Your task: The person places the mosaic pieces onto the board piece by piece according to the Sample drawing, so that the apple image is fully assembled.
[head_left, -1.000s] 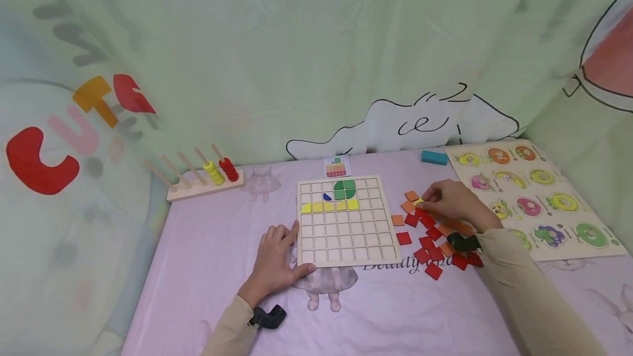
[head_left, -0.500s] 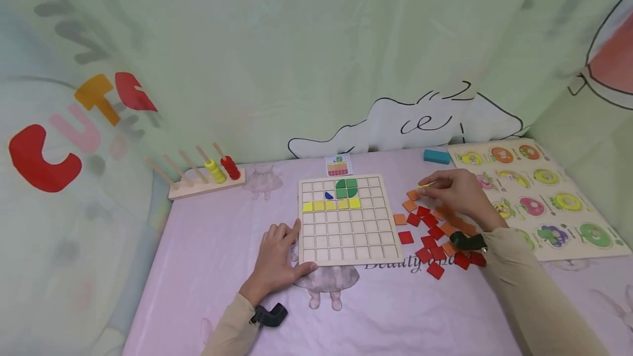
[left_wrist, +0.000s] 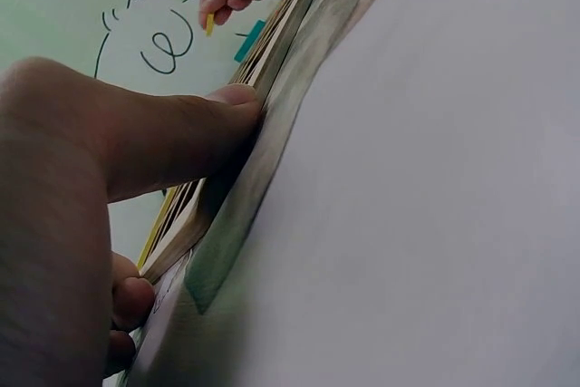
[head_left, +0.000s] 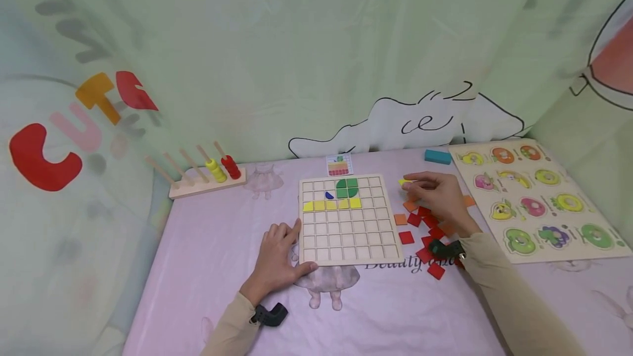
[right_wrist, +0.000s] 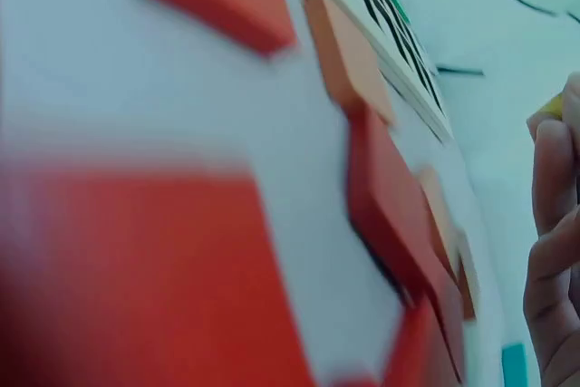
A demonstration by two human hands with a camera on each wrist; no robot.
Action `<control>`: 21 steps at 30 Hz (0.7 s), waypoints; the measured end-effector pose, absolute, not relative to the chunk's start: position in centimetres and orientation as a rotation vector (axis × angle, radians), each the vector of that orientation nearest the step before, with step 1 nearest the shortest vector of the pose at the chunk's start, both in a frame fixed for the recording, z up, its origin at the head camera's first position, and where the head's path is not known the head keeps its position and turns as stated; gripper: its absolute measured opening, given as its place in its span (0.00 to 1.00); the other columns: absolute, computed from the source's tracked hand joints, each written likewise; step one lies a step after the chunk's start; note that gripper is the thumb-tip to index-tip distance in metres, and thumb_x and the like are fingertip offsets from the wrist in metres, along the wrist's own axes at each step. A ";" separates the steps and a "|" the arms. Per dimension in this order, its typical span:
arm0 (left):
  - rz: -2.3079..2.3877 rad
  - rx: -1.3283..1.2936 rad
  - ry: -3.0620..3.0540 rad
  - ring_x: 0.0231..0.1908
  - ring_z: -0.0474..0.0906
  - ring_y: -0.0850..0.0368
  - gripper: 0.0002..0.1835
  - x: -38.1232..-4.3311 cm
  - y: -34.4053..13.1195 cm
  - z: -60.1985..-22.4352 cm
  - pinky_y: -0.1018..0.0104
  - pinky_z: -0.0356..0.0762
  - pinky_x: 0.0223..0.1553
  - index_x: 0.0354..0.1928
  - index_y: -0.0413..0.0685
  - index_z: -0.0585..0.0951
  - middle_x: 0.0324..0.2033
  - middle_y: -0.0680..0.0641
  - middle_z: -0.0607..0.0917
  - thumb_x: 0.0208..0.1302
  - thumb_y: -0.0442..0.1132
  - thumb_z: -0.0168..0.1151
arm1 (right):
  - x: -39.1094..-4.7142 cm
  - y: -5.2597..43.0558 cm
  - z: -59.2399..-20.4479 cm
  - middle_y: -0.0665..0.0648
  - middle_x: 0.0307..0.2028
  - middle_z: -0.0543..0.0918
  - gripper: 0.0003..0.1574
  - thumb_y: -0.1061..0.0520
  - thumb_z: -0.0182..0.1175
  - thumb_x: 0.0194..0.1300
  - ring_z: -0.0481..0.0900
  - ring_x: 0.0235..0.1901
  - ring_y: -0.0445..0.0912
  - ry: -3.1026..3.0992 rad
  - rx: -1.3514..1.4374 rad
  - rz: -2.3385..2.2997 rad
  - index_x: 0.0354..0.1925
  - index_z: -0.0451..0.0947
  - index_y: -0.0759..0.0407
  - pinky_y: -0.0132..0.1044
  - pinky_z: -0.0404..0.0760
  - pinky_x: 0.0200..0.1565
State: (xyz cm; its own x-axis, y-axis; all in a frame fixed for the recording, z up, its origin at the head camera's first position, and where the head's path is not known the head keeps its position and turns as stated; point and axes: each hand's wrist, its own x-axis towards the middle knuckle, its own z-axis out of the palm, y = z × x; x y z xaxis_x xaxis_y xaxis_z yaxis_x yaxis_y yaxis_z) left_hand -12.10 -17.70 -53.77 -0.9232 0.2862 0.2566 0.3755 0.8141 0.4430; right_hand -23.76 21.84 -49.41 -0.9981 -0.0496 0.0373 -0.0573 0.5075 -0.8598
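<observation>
Head view: at the centre, the grid board (head_left: 346,229) is lying on the desk (head_left: 395,309), its lower-left corner sitting between the widely spread thumb and forefinger of the left hand (head_left: 275,260), which is resting against the edges. Right of centre, the right hand (head_left: 439,194) is pinching a yellow tile (head_left: 404,182). A strip of desk is showing between that tile and the board's right edge; more is stretching along the bottom. The right hand and wrist are hiding some red tiles (head_left: 406,237) and orange tiles (head_left: 400,219).

Left wrist view: the board's edge is slanting away, leaving its grid hard to read. The right hand is running off the top, its tile showing as a sliver.

Right wrist view: a red tile is blurring at lower left. The right edge is cutting off the right hand, whose fingers are mostly hiding the yellow tile; a teal block (right_wrist: 514,366) is poking in at the bottom.
</observation>
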 end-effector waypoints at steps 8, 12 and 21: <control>-0.737 -0.517 -2.827 0.41 0.60 0.56 0.56 -12.1 -17.7 -53.8 0.60 0.61 0.46 0.75 0.36 0.72 0.38 0.52 0.72 0.50 0.65 0.76 | -24.2 18.3 -49.6 0.63 0.42 0.91 0.23 0.50 0.72 0.70 0.81 0.36 0.51 -2.817 0.139 1.479 0.58 0.87 0.60 0.33 0.75 0.26; -0.735 -0.511 -2.827 0.41 0.60 0.56 0.56 -12.0 -17.7 -53.8 0.60 0.61 0.46 0.76 0.36 0.72 0.38 0.52 0.72 0.50 0.64 0.76 | -24.2 16.7 -49.5 0.61 0.40 0.91 0.21 0.52 0.74 0.68 0.82 0.37 0.50 -2.862 0.226 1.442 0.55 0.88 0.61 0.32 0.77 0.30; -0.741 -0.516 -2.816 0.40 0.60 0.57 0.56 -12.1 -17.7 -53.9 0.61 0.61 0.46 0.75 0.36 0.72 0.38 0.52 0.72 0.50 0.65 0.76 | -23.9 14.6 -49.1 0.58 0.38 0.89 0.15 0.56 0.76 0.64 0.79 0.37 0.49 -2.962 0.455 1.209 0.47 0.89 0.62 0.37 0.76 0.40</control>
